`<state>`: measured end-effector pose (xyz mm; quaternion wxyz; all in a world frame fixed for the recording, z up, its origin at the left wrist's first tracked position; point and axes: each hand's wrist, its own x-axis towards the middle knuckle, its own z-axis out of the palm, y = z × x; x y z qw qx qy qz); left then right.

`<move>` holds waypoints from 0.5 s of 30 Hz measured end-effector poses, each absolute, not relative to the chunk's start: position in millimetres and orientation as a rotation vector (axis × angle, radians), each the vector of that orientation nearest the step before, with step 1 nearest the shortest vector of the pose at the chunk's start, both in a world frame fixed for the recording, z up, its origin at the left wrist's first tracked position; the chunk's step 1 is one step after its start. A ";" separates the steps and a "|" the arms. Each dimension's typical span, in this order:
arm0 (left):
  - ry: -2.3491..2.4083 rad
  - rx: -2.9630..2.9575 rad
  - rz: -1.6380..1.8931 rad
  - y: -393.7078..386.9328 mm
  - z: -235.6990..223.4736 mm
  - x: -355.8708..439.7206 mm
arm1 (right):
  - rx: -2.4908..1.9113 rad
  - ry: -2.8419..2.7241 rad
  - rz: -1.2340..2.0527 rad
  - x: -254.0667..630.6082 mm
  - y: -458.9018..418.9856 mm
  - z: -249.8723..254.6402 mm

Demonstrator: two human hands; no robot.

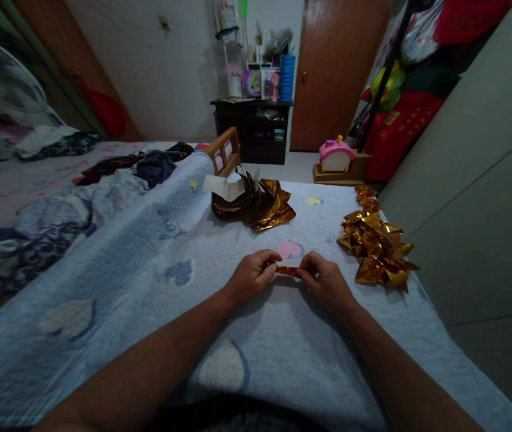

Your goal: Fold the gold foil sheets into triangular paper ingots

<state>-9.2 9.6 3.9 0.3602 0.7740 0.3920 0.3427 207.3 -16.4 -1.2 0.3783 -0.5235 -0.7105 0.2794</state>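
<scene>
Between my two hands a narrow strip of folded gold foil paper [288, 271] is stretched just above the blue quilt. My left hand [252, 275] pinches its left end between thumb and fingers. The other end is pinched by my right hand [323, 277] in the same way. Beyond my hands lies a fanned stack of gold foil sheets [256, 204], with some white paper at its upper left. To the right, a heap of folded gold foil pieces [377, 249] rests near the quilt's edge.
The blue quilt [148, 336] with heart shapes covers the bed. Rumpled clothes [53, 216] lie at left. A wooden bed rail [225, 153] stands behind the stack. A pale cabinet [485, 192] borders the right side. A pink toy [337, 156] sits beyond the bed's far end.
</scene>
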 end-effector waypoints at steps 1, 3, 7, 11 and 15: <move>0.999 1.986 0.879 9.6 3.6 -9.9 | -1.333 -1.806 0.744 207.6 -16.6 -1.2; 0.983 1.972 0.866 9.9 3.5 -11.4 | -1.314 -1.780 0.812 208.0 -16.5 -1.6; 0.917 1.904 0.804 11.3 5.2 -14.4 | -1.226 -1.674 1.029 208.7 -15.8 -0.9; 0.718 1.615 0.710 15.0 6.0 -17.9 | -1.164 -1.554 1.305 210.5 -16.5 5.1; 0.603 1.335 0.626 20.4 3.4 -22.1 | -1.167 -1.452 1.488 213.4 -17.7 8.3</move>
